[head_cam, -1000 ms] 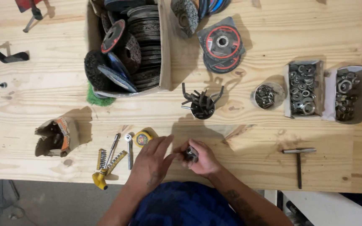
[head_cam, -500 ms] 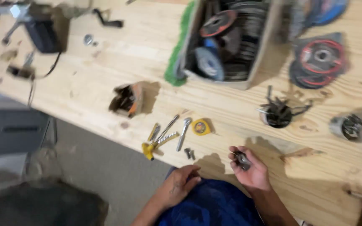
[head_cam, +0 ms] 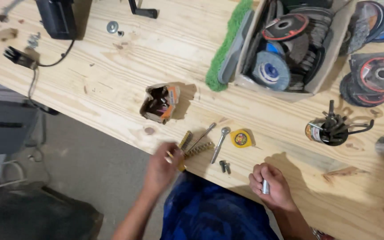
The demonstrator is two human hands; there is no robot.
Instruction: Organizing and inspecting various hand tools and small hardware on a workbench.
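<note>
While I log this bench edge, my left hand (head_cam: 162, 168) pinches the yellow-handled wire brush (head_cam: 187, 147) lying by a steel wrench (head_cam: 219, 144) and yellow tape measure (head_cam: 240, 138); my right hand (head_cam: 272, 189) is fisted around a small silver metal socket (head_cam: 266, 186) over the pale wooden table (head_cam: 112, 80).
</note>
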